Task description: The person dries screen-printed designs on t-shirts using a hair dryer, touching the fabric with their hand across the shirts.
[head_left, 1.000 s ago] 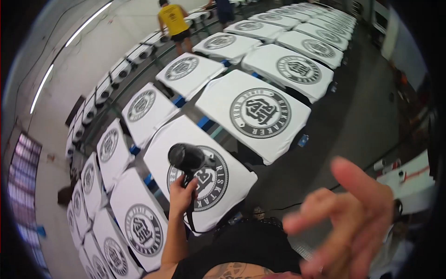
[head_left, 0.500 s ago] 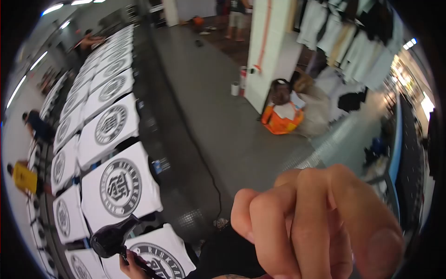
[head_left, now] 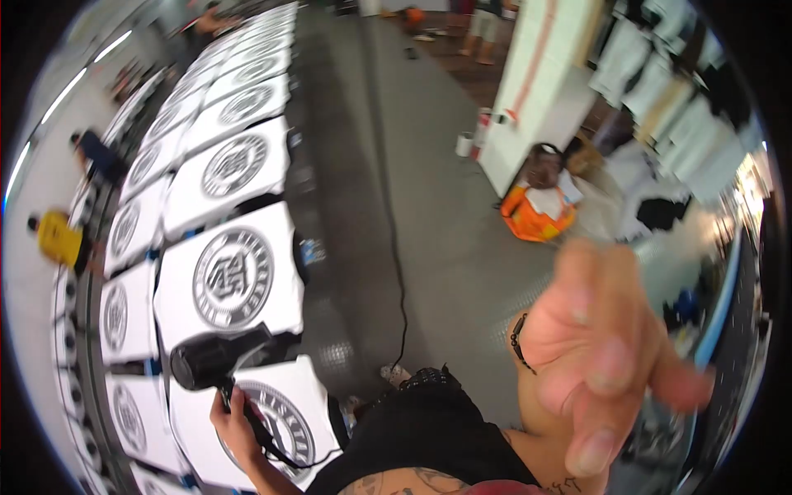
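My left hand [head_left: 235, 422] is wrapped round the handle of a black hair dryer [head_left: 205, 361]. The dryer is over the printing table, its nozzle pointing right, above the gap between two white T-shirts. Below it lies the nearest T-shirt [head_left: 206, 445], with a round black print partly covered by my hand and the handle. The T-shirt beyond [head_left: 177, 289] bears the same kind of round print. Raised close to the camera, my right hand [head_left: 606, 346] is blurred, with its fingers bent and apart and nothing visible in them. A dark bracelet [head_left: 518, 340] circles that wrist.
Rows of printed T-shirts run along the table into the distance. A black cord [head_left: 400, 289] trails over the grey floor [head_left: 454, 264]. An orange bag [head_left: 536, 213] lies by a white pillar [head_left: 528, 99]. Other people [head_left: 62, 239] stand left of the table and farther back.
The view has shifted, so table and shirts appear farther right. My right hand has turned and its fingers have spread from a curled shape. My left hand still holds the hair dryer.
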A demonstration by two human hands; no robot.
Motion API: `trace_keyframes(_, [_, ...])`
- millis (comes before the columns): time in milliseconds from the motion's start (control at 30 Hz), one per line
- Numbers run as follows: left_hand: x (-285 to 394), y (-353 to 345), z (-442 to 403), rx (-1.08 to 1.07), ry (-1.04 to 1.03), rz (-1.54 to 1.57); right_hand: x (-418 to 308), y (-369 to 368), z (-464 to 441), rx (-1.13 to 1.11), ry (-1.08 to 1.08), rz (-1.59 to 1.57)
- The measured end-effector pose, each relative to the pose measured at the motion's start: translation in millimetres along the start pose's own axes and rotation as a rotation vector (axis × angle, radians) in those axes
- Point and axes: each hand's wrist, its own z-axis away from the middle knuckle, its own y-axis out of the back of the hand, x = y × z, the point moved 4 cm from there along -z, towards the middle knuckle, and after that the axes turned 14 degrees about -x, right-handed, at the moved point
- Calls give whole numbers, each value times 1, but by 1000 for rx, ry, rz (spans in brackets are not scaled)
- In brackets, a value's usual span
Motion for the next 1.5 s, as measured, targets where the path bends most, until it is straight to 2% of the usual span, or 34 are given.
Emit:
trace_keyframes(67, [-7, 12, 14, 97, 17, 66, 15, -4, -5, 81, 27, 207])
trace_keyframes(100, [-15, 21, 23, 145, 32, 73, 24, -8, -19, 17, 246, 240])
trace_keyframes(200, [-36, 43, 46, 236, 32, 49, 51, -12, -39, -225, 484, 186])
trace_keyframes(300, [-54, 53, 70, 343, 9, 155, 67, -36, -58, -145, 602, 87])
trace_keyframes(533, [-67, 49, 102, 496, 91, 166, 86, -56, -78, -14, 680, 22])
trace_keyframes(800, [-71, 50, 93, 459, 93, 178, 98, -54, -82, 89, 618, 19])
trace_keyframes(900, [-65, 56, 86, 525, 99, 145, 111, -60, -81, 101, 498, 46])
trace_keyframes(967, [-61, 63, 80, 587, 195, 52, 133, -75, -67, 84, 336, 53])
trace_keyframes(1000, [-69, 71, 75, 544, 153, 92, 148, -83, -57, 48, 240, 25])
trace_keyframes(1033, [-75, 80, 72, 555, 174, -104, 165, -92, -41, -7, 152, -29])
trace_keyframes(1067, [-55, 73, 69, 551, 198, -17, 183, -93, -20, -69, 57, -75])
trace_keyframes(1133, [-63, 82, 67, 496, 182, 142, 217, -102, 27, -148, -176, -132])
trace_keyframes(1200, [-69, 87, 65, 490, 140, 197, 247, -106, 81, -187, -555, -128])
trace_keyframes(1233, [-68, 86, 65, 513, 132, 193, 258, -109, 104, -207, -561, -153])
trace_keyframes(1300, [-70, 82, 64, 537, 125, 176, 283, -112, 157, -186, -837, -209])
trace_keyframes(1400, [-79, 82, 66, 491, 172, 195, 300, -116, 208, -288, -899, -59])
trace_keyframes(1467, [-84, 78, 71, 514, 170, 177, 295, -124, 219, -278, -900, -9])
trace_keyframes(1500, [-84, 75, 69, 530, 158, 157, 296, -131, 228, -312, -1050, -53])
